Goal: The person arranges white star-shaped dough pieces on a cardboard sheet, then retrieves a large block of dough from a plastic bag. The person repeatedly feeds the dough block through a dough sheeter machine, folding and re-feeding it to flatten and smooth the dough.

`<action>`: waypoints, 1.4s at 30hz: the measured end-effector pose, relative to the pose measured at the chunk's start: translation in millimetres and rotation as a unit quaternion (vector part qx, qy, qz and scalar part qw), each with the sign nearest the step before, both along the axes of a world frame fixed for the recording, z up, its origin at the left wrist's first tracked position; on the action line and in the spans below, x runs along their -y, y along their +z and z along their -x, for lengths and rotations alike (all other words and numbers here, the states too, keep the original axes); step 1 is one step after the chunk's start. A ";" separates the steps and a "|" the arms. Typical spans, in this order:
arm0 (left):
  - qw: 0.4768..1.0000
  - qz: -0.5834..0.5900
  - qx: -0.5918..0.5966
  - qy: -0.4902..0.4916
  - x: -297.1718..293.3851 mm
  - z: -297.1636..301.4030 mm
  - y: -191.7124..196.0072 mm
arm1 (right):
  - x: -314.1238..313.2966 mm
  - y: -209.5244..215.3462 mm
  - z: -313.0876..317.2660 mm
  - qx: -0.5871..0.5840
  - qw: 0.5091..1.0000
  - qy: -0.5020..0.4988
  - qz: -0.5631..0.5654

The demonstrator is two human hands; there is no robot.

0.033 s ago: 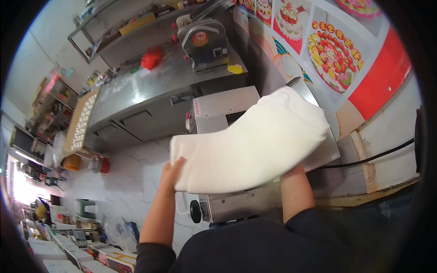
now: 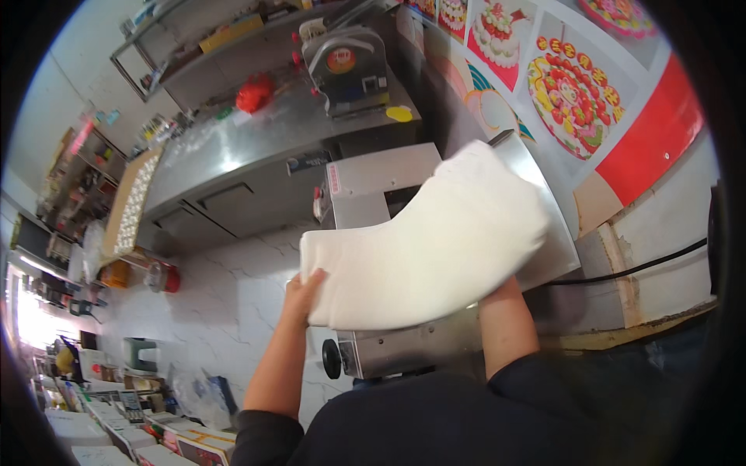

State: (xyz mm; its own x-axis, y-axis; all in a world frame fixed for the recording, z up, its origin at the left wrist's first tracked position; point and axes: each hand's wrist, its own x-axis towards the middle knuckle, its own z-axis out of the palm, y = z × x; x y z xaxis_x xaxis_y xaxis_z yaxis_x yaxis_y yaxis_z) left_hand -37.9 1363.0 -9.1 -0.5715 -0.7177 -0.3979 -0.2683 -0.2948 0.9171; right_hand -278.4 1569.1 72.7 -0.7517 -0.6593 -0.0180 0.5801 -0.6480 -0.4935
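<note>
A thick, pale cream sheet of dough [image 2: 420, 256] stretches in a bent band over a steel roller machine [image 2: 388, 172]. My left hand [image 2: 305, 297] grips the band's left end, thumb on top and the other fingers underneath, out of sight. Beneath the right part of the dough, my right hand [image 2: 505, 293] bears it from below; its fingers are hidden by the dough. The dough's far right end lies in soft folds in front of the machine's sloping steel plate [image 2: 536, 175]. A black round knob [image 2: 332, 359] sticks out at the machine's near left.
Beyond the machine stands a steel counter [image 2: 233, 155] with a red plastic bag [image 2: 255, 95] and a grey slicer-like machine [image 2: 347, 70]. A cake poster [image 2: 571, 93] covers the right wall, with a black cable [image 2: 637, 266] below. Boxes [image 2: 116, 419] crowd the lower left.
My left hand has shifted slightly right with the dough's left end, so the band bends more. The dough's right end has moved slightly left. My right forearm stays nearly in place.
</note>
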 end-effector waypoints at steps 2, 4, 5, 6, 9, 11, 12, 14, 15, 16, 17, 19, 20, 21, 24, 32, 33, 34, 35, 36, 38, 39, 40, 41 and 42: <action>0.996 -0.074 -0.029 -0.038 -4.7 -2.4 -37.7 | 17.2 -1.5 -22.7 -0.138 0.980 0.038 -0.137; 0.988 -0.129 -0.009 -0.081 -1.4 -11.2 -59.0 | 45.7 -10.3 -49.8 -0.501 0.807 0.058 -0.307; 0.968 -0.229 -0.077 -0.070 2.2 -21.9 -62.6 | 59.4 -17.3 -63.0 -0.664 0.642 0.012 -0.384; 0.934 -0.328 -0.129 -0.054 7.5 -33.5 -63.0 | 72.8 -28.0 -83.6 -0.707 0.532 0.050 -0.463; 0.859 -0.447 -0.227 -0.105 23.2 -43.9 -59.6 | 95.6 -60.4 -125.5 -0.784 0.327 0.143 -0.508; 0.880 -0.423 -0.192 -0.104 26.2 -38.3 -57.5 | 99.4 -80.7 -128.5 -0.795 0.298 0.073 -0.523; 0.907 -0.372 -0.138 -0.139 25.5 -31.6 -57.2 | 100.3 -89.2 -130.7 -0.799 0.293 0.070 -0.521; 0.942 -0.300 -0.029 -0.146 21.5 -19.3 -57.2 | 99.9 -97.5 -123.0 -0.813 0.275 0.034 -0.512; 0.954 -0.253 -0.007 -0.160 19.5 -15.4 -57.2 | 97.7 -96.9 -117.4 -0.788 0.331 0.083 -0.513; 0.958 -0.246 0.011 -0.145 17.9 -12.6 -57.0 | 99.2 -92.9 -107.9 -0.761 0.384 0.127 -0.507; 0.962 -0.234 0.012 -0.139 16.3 -10.7 -56.7 | 100.8 -86.9 -100.7 -0.728 0.463 0.168 -0.476; 0.971 -0.212 0.011 -0.112 12.5 -10.5 -56.1 | 85.9 -67.1 -82.1 -0.511 0.725 0.059 -0.458; 0.975 -0.202 0.005 -0.091 9.9 -9.9 -55.7 | 72.4 -55.5 -73.2 -0.509 0.704 -0.049 -0.492; 0.977 -0.197 0.002 -0.080 7.7 -10.0 -54.6 | 61.0 -46.0 -67.7 -0.455 0.671 -0.141 -0.568; 0.982 -0.187 0.007 -0.037 3.1 -7.9 -46.1 | 41.2 -38.5 -84.2 -0.623 0.553 -0.120 -0.540; 0.989 -0.142 0.031 -0.019 -12.1 -0.6 -0.4 | 54.4 -48.6 -135.9 -0.720 0.545 0.064 -0.425; 0.989 -0.141 0.024 -0.025 -12.8 0.2 2.8 | 55.9 -46.1 -135.2 -0.711 0.556 0.053 -0.427; 0.990 -0.140 0.022 -0.028 -13.0 0.4 4.9 | 58.0 -44.2 -135.6 -0.720 0.551 0.048 -0.419; 0.990 -0.139 0.015 -0.032 -13.0 0.5 5.8 | 59.1 -41.7 -135.8 -0.730 0.536 0.053 -0.420; 0.990 -0.138 0.010 -0.035 -12.8 0.1 5.7 | 60.9 -39.9 -136.8 -0.738 0.526 0.048 -0.419; 0.991 -0.125 0.010 -0.043 -11.7 -0.7 2.4 | 63.1 -36.6 -139.1 -0.754 0.500 0.049 -0.424; 0.992 -0.118 0.011 -0.047 -10.8 -1.1 -0.3 | 64.3 -35.8 -140.2 -0.762 0.483 0.055 -0.429; 0.993 -0.112 0.011 -0.039 -10.5 -1.4 -3.5 | 64.9 -34.9 -140.7 -0.769 0.465 0.061 -0.434; 0.994 -0.106 0.011 -0.031 -10.0 -1.5 -6.9 | 66.3 -34.7 -141.1 -0.786 0.442 0.070 -0.427; 0.994 -0.105 0.006 -0.029 -9.5 -1.5 -10.2 | 68.1 -35.0 -141.4 -0.801 0.419 0.079 -0.420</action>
